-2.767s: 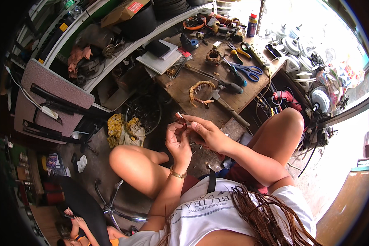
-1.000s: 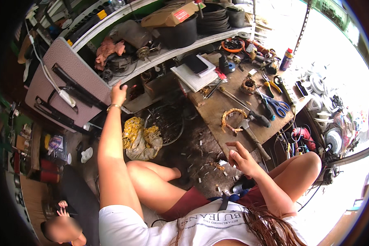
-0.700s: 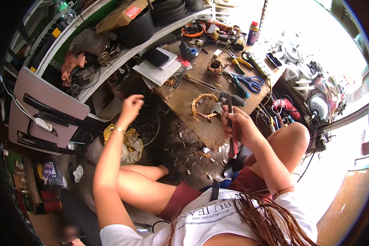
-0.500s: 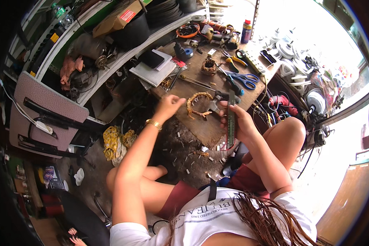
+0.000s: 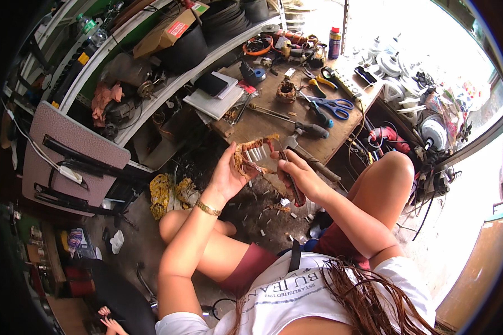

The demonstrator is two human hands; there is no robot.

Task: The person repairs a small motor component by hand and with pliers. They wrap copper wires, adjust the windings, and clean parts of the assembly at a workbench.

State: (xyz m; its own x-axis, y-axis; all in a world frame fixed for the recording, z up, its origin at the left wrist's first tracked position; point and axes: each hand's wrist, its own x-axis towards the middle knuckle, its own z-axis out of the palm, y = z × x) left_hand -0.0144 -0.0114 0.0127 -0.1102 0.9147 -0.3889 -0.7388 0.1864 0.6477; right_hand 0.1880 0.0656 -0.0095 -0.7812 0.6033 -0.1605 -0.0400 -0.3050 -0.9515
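Observation:
My left hand (image 5: 224, 174) grips a ring-shaped wire coil (image 5: 240, 155) bound with yellowish-brown cord, held up at the near edge of the workbench. A row of white strips (image 5: 257, 153) shows inside the ring. Close to the coil's right side, my right hand (image 5: 303, 177) is closed around a long, narrow dark tool (image 5: 297, 195) with a reddish edge. The tool's upper end is by the coil; whether they touch I cannot tell, and its exact kind is unclear.
On the wooden workbench (image 5: 246, 129) lie a hammer (image 5: 313, 130), blue-handled scissors (image 5: 338, 107), yellow-handled pliers (image 5: 321, 86), a small wound core (image 5: 286, 91) and a spray can (image 5: 334, 43). Small white pieces litter the floor. A chair (image 5: 75, 159) stands left. Another person's hands (image 5: 110, 321) show lower left.
My left hand has moved right and taken up the coil, which lay on the bench. My right hand has brought the tool lower and left, beside the coil, and tilted it.

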